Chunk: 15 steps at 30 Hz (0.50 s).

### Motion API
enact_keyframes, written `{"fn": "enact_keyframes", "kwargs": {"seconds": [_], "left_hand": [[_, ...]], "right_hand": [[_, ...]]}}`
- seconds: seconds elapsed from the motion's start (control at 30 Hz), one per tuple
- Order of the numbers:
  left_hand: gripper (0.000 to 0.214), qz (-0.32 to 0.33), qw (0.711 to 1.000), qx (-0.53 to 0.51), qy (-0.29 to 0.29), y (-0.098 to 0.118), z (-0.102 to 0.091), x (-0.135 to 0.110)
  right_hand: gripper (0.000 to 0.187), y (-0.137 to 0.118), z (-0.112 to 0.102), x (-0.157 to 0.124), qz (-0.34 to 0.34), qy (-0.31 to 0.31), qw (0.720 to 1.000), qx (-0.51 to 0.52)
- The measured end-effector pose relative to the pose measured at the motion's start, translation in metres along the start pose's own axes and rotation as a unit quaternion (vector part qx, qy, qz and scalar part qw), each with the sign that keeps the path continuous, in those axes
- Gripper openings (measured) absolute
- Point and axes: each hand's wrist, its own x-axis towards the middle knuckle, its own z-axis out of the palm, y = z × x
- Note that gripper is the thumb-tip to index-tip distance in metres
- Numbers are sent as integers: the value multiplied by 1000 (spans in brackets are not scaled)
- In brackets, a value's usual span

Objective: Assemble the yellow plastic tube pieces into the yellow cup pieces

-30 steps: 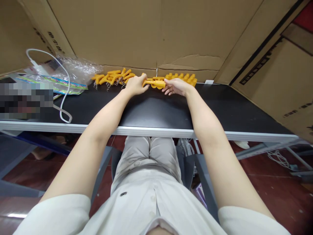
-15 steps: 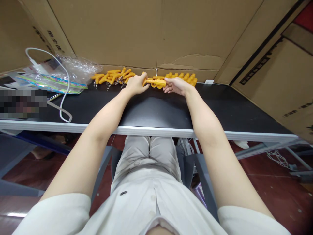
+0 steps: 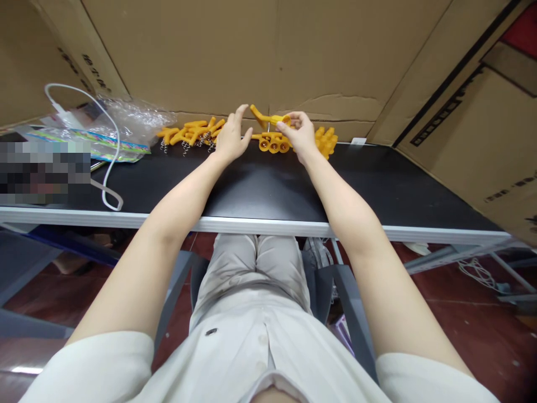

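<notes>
My right hand [image 3: 298, 133] pinches an orange Y-shaped plastic piece [image 3: 268, 118] and holds it up above the far edge of the black table [image 3: 268, 190]. My left hand [image 3: 231, 137] is raised beside it with fingers spread, holding nothing, its fingertips just left of the piece. Below the lifted piece, three orange round-ended pieces [image 3: 273, 144] lie side by side on the table. A pile of orange pieces with metal springs [image 3: 193, 133] lies to the left of my left hand. Another group of orange pieces [image 3: 325, 140] sits behind my right hand.
Cardboard walls [image 3: 260, 56] close the back and right of the table. A crumpled clear plastic bag [image 3: 134, 120], a white cable [image 3: 107, 140] and colourful packets [image 3: 84, 143] lie at the far left. The table's metal front edge [image 3: 268, 225] runs above my knees.
My right hand has lifted one orange piece up off the table. My left hand has let go of it and opened. Both hands rose slightly.
</notes>
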Motion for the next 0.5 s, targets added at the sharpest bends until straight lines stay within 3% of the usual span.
{"fn": "enact_keyframes", "kwargs": {"seconds": [0.1, 0.23, 0.5], "left_hand": [[65, -15, 997, -71, -34, 12, 5, 6], [66, 1, 983, -158, -90, 21, 15, 9], [61, -19, 966, -250, -64, -14, 31, 18]], "right_hand": [[31, 1, 8, -7, -76, -10, 992, -101], [38, -3, 17, -19, -128, -84, 966, -206], [58, 12, 19, -13, -158, -181, 953, -186]]}}
